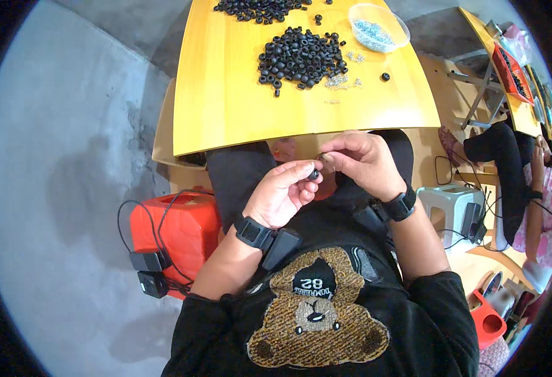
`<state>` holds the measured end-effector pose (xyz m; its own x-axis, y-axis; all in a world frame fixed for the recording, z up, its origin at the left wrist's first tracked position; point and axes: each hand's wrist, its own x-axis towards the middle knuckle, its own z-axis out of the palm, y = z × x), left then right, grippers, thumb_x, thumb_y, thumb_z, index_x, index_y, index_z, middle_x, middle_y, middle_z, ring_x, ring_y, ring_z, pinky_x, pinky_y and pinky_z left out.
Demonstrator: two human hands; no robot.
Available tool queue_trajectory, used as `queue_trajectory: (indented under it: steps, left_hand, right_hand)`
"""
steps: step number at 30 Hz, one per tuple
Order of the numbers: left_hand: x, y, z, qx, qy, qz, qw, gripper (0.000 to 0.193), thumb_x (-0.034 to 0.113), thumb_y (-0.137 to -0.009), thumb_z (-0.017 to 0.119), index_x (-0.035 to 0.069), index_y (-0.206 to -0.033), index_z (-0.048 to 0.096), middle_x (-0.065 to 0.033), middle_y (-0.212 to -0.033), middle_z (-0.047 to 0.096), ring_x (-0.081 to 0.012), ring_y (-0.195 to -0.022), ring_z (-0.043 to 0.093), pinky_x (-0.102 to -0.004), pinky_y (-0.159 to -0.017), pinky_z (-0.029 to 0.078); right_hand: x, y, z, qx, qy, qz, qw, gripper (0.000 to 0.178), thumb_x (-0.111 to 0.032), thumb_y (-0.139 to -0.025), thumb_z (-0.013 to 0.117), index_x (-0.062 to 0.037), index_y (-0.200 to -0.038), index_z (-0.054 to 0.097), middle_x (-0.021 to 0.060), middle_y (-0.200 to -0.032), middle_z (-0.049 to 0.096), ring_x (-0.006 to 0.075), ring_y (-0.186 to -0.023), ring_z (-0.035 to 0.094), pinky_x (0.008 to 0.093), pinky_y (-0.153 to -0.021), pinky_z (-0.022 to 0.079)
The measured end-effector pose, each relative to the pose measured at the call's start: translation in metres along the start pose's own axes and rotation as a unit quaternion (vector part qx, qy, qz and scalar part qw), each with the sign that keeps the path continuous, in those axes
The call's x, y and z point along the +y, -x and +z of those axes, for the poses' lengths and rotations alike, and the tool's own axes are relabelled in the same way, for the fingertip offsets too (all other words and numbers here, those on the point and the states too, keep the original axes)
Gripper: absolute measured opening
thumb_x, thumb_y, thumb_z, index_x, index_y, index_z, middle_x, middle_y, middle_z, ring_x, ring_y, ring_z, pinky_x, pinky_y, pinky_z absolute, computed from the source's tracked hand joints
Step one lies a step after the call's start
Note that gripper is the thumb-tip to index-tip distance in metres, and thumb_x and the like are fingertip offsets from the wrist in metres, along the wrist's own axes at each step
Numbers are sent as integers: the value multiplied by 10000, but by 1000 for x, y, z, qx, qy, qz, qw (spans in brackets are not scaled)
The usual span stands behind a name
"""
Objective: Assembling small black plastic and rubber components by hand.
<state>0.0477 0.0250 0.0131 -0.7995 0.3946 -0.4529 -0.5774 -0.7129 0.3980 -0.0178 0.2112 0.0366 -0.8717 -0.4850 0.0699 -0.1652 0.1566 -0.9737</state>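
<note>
Just off the near edge of the yellow table [238, 119], above my lap, both hands meet. My left hand [283, 191] is closed, with a small black knob-like part [314, 174] pinched between thumb and fingers. Thumb and forefinger of my right hand [364, 164] are pressed together beside it; what they hold is too small to make out. On the table lies a pile of similar black parts [301, 58], with small silvery metal pieces [337, 81] at its near right. One black part [386, 76] sits apart to the right.
A clear round tub [403, 39] of small pale-blue pieces stands at the far right of the table. Another black heap [260, 9] lies at the far edge. A red stool [178, 232] is at my left, a grey stool [442, 210] at my right. Another person [508, 169] sits farther right.
</note>
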Motion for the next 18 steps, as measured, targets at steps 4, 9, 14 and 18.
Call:
queue_trajectory:
  steps: [4,9,14,18]
  left_hand:
    - [1,1,1,1,6,-2,1000,212,165,-896,576,-4,-1019,609,-79,-842,617,-95,-660,553,-195,-578,466]
    - [1,-2,0,1,7,-7,1000,196,165,-895,580,8,-1006,615,-84,-836,622,-101,-660,561,-195,-573,466]
    - [1,-2,-2,8,24,-14,1000,156,156,-887,592,28,-973,622,-95,-830,633,-105,-648,565,-199,-562,468]
    - [1,-1,1,15,19,-24,999,133,142,-877,604,34,-952,625,-102,-820,638,-106,-631,567,-202,-552,470]
  right_hand:
    - [3,7,3,3,-149,88,985,127,-24,-783,667,-8,-909,667,28,-813,662,81,-740,601,233,-668,494]
    - [3,8,5,15,-123,90,988,116,4,-783,655,0,-899,659,23,-827,657,73,-758,596,218,-662,491]
    - [-12,-2,1,-45,1,-52,998,107,37,-730,647,-5,-827,635,61,-791,638,152,-742,619,257,-677,495]
    - [-13,-4,0,-57,15,-95,994,119,50,-697,643,-13,-796,619,83,-800,629,201,-751,616,278,-690,490]
